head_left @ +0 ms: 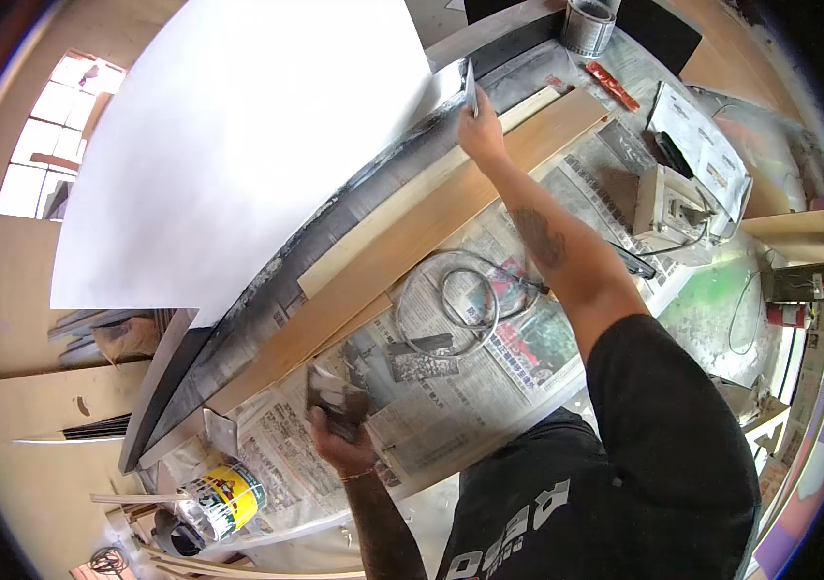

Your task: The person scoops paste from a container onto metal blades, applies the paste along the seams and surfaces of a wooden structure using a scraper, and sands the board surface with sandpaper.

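Right hand [483,132]: fingers pinching thin grey blade [471,85] at dark, curved strip [364,213] along newspaper-covered bench [475,440]. Left hand [346,448]: fingers gripping dark-smeared flat plate [335,394]. Uneven blade pressure could gouge strip; tilted plate might drip.

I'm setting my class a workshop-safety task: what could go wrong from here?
The flat tool in the right hand could slip and scratch the dark strip beside it. The looped cable on the newspaper, close to the right arm, might catch as the arm moves.
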Action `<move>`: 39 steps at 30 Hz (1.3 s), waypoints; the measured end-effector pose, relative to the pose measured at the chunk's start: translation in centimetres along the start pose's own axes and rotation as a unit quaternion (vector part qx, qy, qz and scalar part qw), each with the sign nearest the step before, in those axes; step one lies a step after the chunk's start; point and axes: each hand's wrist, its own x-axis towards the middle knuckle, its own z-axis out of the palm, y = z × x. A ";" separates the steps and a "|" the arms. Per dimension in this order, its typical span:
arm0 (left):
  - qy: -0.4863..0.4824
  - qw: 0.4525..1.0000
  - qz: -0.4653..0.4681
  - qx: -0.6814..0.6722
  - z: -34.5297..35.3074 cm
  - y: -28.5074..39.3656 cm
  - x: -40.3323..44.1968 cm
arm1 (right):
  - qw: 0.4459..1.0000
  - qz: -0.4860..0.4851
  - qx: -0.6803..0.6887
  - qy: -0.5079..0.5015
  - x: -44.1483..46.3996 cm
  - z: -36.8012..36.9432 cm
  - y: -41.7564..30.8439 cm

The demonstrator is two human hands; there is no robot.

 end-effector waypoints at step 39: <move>0.064 0.989 0.088 0.101 -9.1 -5.3 -2.1 | 0.999 0.006 -0.022 -0.024 -13.7 15.4 -8.4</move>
